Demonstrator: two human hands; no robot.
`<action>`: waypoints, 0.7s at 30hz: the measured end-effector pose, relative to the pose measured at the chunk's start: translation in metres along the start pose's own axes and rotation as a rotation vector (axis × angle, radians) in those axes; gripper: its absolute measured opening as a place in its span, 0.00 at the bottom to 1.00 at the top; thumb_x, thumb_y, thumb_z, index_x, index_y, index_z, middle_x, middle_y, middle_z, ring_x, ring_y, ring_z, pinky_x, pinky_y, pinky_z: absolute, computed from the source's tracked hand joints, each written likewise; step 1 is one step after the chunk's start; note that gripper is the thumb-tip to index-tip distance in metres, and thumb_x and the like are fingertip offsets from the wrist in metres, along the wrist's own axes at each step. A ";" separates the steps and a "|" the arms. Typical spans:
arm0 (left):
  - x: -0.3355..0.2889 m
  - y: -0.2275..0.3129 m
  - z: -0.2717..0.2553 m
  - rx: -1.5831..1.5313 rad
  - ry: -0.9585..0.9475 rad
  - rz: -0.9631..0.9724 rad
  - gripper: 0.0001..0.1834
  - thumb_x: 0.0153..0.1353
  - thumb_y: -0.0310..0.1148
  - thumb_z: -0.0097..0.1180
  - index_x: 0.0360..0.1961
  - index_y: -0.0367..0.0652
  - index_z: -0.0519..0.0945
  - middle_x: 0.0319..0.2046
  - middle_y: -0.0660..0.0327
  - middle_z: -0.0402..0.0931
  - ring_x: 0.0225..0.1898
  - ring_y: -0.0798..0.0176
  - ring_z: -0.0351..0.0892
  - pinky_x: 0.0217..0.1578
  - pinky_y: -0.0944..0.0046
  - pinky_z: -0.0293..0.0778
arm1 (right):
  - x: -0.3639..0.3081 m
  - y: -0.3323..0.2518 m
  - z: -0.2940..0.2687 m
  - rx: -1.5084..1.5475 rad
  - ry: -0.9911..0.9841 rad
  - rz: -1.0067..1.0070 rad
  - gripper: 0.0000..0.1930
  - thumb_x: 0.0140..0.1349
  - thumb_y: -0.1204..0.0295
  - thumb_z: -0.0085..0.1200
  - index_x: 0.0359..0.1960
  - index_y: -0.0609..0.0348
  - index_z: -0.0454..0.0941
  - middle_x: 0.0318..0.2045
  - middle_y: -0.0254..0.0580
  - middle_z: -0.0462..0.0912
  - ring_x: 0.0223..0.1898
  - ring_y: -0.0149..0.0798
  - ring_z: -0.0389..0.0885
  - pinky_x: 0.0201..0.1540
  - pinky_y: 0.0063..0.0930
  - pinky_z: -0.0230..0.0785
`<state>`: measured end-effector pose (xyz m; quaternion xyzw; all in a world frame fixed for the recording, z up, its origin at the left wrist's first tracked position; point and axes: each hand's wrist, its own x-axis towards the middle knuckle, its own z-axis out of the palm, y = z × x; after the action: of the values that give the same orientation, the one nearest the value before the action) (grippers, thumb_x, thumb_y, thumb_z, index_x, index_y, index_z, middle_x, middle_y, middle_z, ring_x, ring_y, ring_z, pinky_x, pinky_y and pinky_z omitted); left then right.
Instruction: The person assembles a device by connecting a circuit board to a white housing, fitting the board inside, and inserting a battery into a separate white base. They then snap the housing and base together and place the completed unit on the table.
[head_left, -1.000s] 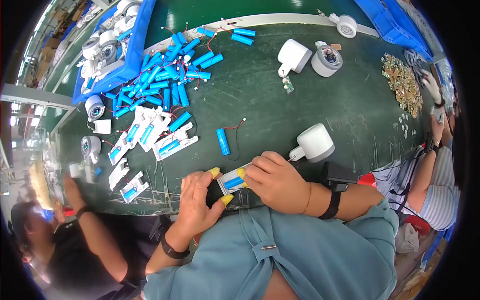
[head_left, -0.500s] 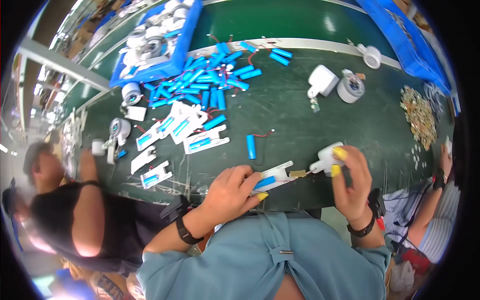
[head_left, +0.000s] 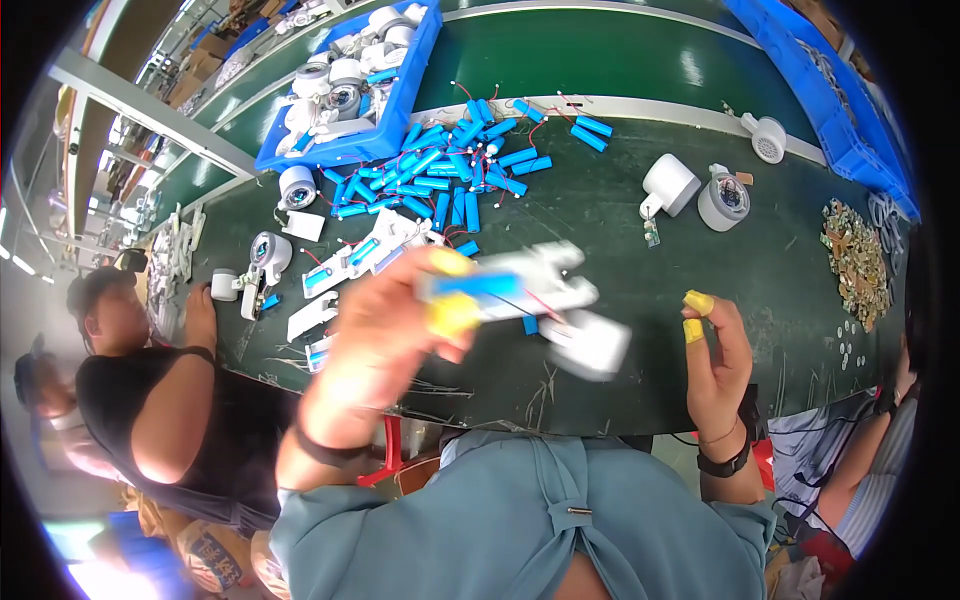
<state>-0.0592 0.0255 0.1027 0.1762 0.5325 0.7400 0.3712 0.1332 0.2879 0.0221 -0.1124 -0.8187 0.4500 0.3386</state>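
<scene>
My left hand [head_left: 375, 320] is closed on a long white plastic housing [head_left: 555, 270], raised over the table and blurred by motion. A blue cylindrical battery [head_left: 480, 288] lies in the housing near my yellow-covered fingertips. From the housing's right end hangs a white rounded plastic part [head_left: 590, 346], apparently joined by thin wires. My right hand [head_left: 720, 360] is above the table's near right side with nothing in it. Its yellow-covered thumb and forefinger are a little apart; the other fingers are curled. Behind the held housing lie white housings [head_left: 345, 262] fitted with blue batteries, partly covered by my left hand.
A heap of wired blue batteries [head_left: 430, 170] lies before a blue bin [head_left: 415, 85] of white parts. White round units [head_left: 724, 200] stand at right, near a pile of small circuit boards [head_left: 855, 260] and another blue bin [head_left: 840, 130]. A co-worker [head_left: 150, 390] sits at left.
My left hand has lifted the housing off the table, carrying the battery and dangling white part. My right hand has let go of the white part. The view has shifted slightly.
</scene>
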 end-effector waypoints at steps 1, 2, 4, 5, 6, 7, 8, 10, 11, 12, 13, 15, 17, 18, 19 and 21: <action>-0.002 0.016 -0.013 0.041 0.048 0.089 0.21 0.59 0.27 0.63 0.53 0.38 0.74 0.33 0.58 0.79 0.31 0.69 0.80 0.29 0.70 0.76 | 0.000 0.001 -0.001 0.005 -0.027 0.005 0.17 0.56 0.88 0.46 0.47 0.65 0.76 0.40 0.45 0.79 0.41 0.39 0.78 0.48 0.27 0.69; -0.008 0.037 -0.026 0.130 0.110 0.201 0.21 0.59 0.28 0.63 0.53 0.37 0.74 0.33 0.58 0.79 0.31 0.69 0.80 0.29 0.71 0.76 | 0.001 0.001 -0.001 0.017 -0.057 0.006 0.17 0.56 0.88 0.46 0.47 0.65 0.76 0.39 0.45 0.79 0.41 0.39 0.78 0.47 0.27 0.69; -0.015 0.077 -0.060 0.256 0.291 0.377 0.21 0.60 0.29 0.61 0.54 0.36 0.74 0.34 0.59 0.79 0.30 0.70 0.79 0.31 0.73 0.76 | 0.002 0.001 0.000 0.026 -0.082 0.023 0.17 0.56 0.88 0.46 0.47 0.65 0.76 0.39 0.45 0.79 0.40 0.39 0.78 0.47 0.26 0.69; -0.015 0.096 -0.079 0.299 0.409 0.440 0.20 0.62 0.30 0.59 0.54 0.36 0.73 0.34 0.60 0.79 0.30 0.71 0.78 0.32 0.75 0.75 | 0.001 0.003 0.000 0.034 -0.105 0.043 0.17 0.56 0.88 0.46 0.47 0.65 0.76 0.38 0.45 0.79 0.40 0.38 0.78 0.46 0.26 0.69; -0.017 0.112 -0.100 0.373 0.596 0.494 0.19 0.62 0.30 0.58 0.54 0.36 0.74 0.36 0.60 0.79 0.31 0.71 0.77 0.33 0.75 0.75 | 0.002 0.003 0.001 0.045 -0.104 0.049 0.17 0.55 0.88 0.45 0.46 0.65 0.77 0.37 0.45 0.78 0.38 0.38 0.78 0.45 0.26 0.69; -0.021 0.128 -0.127 0.445 0.781 0.546 0.18 0.63 0.30 0.57 0.53 0.36 0.75 0.37 0.61 0.79 0.32 0.72 0.77 0.34 0.76 0.74 | 0.002 0.003 0.001 0.043 -0.097 0.053 0.17 0.55 0.88 0.45 0.46 0.65 0.77 0.37 0.45 0.78 0.38 0.38 0.78 0.45 0.26 0.69; -0.029 0.148 -0.165 0.531 0.843 0.512 0.18 0.65 0.31 0.56 0.54 0.36 0.75 0.37 0.61 0.79 0.34 0.71 0.78 0.35 0.74 0.76 | 0.003 0.002 0.001 0.038 -0.121 0.056 0.17 0.56 0.88 0.45 0.46 0.65 0.77 0.37 0.45 0.78 0.38 0.38 0.78 0.44 0.25 0.70; -0.033 0.169 -0.232 0.619 0.947 0.479 0.18 0.64 0.32 0.56 0.53 0.35 0.76 0.37 0.60 0.78 0.37 0.70 0.78 0.37 0.73 0.77 | 0.004 0.001 0.002 0.015 -0.133 0.068 0.16 0.56 0.88 0.46 0.46 0.65 0.77 0.37 0.45 0.78 0.37 0.37 0.78 0.43 0.25 0.70; -0.030 0.170 -0.257 0.625 0.991 0.482 0.17 0.62 0.32 0.59 0.50 0.34 0.78 0.38 0.59 0.78 0.37 0.69 0.78 0.39 0.72 0.76 | 0.005 0.001 0.002 0.002 -0.169 0.091 0.16 0.58 0.87 0.46 0.47 0.66 0.77 0.38 0.43 0.78 0.39 0.36 0.78 0.45 0.24 0.69; -0.036 0.174 -0.289 0.625 0.983 0.483 0.17 0.62 0.32 0.59 0.50 0.34 0.78 0.38 0.59 0.78 0.37 0.69 0.78 0.39 0.72 0.76 | 0.006 -0.001 0.003 0.002 -0.210 0.107 0.15 0.59 0.87 0.46 0.47 0.67 0.76 0.40 0.42 0.78 0.41 0.34 0.78 0.48 0.23 0.68; -0.043 0.167 -0.322 0.579 0.987 0.469 0.18 0.61 0.32 0.59 0.51 0.35 0.78 0.38 0.58 0.78 0.38 0.68 0.78 0.40 0.71 0.76 | 0.006 -0.001 0.003 -0.018 -0.192 0.121 0.15 0.59 0.87 0.46 0.47 0.67 0.76 0.40 0.42 0.78 0.41 0.34 0.78 0.48 0.23 0.68; -0.056 0.122 -0.369 0.482 0.978 0.427 0.19 0.61 0.33 0.60 0.51 0.36 0.78 0.39 0.57 0.78 0.39 0.66 0.78 0.41 0.70 0.76 | 0.005 0.005 0.005 0.108 -0.211 0.305 0.14 0.62 0.86 0.46 0.48 0.67 0.76 0.39 0.41 0.78 0.41 0.31 0.78 0.46 0.20 0.69; -0.041 0.125 -0.438 0.394 1.010 0.399 0.20 0.60 0.33 0.61 0.52 0.36 0.78 0.40 0.56 0.79 0.40 0.64 0.79 0.42 0.69 0.76 | 0.006 0.013 0.005 0.142 -0.206 0.357 0.13 0.65 0.83 0.47 0.51 0.67 0.75 0.39 0.38 0.79 0.42 0.29 0.79 0.45 0.19 0.70; -0.032 0.107 -0.465 0.343 1.006 0.373 0.20 0.60 0.34 0.61 0.52 0.37 0.78 0.41 0.56 0.79 0.41 0.63 0.79 0.42 0.68 0.76 | 0.009 0.014 0.005 0.218 -0.182 0.483 0.14 0.66 0.81 0.47 0.52 0.66 0.75 0.39 0.37 0.80 0.42 0.29 0.79 0.45 0.20 0.71; -0.023 0.102 -0.488 0.301 1.025 0.358 0.21 0.60 0.34 0.62 0.53 0.37 0.78 0.41 0.55 0.79 0.42 0.62 0.80 0.43 0.68 0.76 | 0.012 0.014 0.006 0.313 -0.174 0.594 0.14 0.67 0.79 0.48 0.53 0.65 0.74 0.40 0.36 0.80 0.43 0.29 0.80 0.44 0.21 0.73; -0.027 0.088 -0.565 0.258 1.053 0.325 0.21 0.59 0.35 0.62 0.53 0.38 0.78 0.42 0.55 0.80 0.42 0.61 0.80 0.43 0.67 0.76 | 0.027 0.026 0.013 0.338 -0.184 0.667 0.15 0.69 0.73 0.50 0.54 0.64 0.74 0.40 0.36 0.81 0.42 0.28 0.80 0.43 0.22 0.74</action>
<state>-0.4438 -0.3798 -0.0225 -0.0929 0.6981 0.7045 -0.0877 0.1020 0.3073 0.0085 -0.2744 -0.6785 0.6721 0.1124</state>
